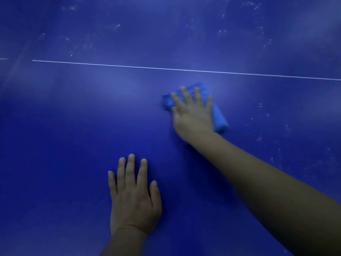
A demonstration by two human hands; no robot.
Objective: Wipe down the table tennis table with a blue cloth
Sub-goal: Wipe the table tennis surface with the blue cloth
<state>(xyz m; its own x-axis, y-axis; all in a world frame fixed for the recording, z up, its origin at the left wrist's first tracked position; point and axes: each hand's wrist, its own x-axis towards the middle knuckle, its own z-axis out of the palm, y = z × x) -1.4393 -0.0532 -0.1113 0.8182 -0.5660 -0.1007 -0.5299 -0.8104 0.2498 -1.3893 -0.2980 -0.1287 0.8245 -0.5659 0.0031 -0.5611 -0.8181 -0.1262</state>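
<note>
The left hand [132, 198] lies nearest, flat on the table [64, 145] with its palm down and its fingers straight and slightly spread; it holds nothing. Its wrist runs off the bottom edge of the view.

Further out and to the right, the right hand [191, 115] presses down on the blue cloth [218, 119], fingers straight and fanned across the top of it. The cloth lies on the table under the palm, folded or bunched; a paler rolled end shows just right of the wrist, and a darker part pokes out beyond the fingertips and to their left. The hand and cloth are blurred, so the cloth's folds are hard to make out, and the thumb is not clearly seen. The right forearm reaches in from the lower right corner, where it is cut off.

Beyond the cloth a thin white line [184, 69] crosses the table from left to right. Pale specks and smears [258, 137] dot the surface right of the cloth and past the line. No table edge shows.
</note>
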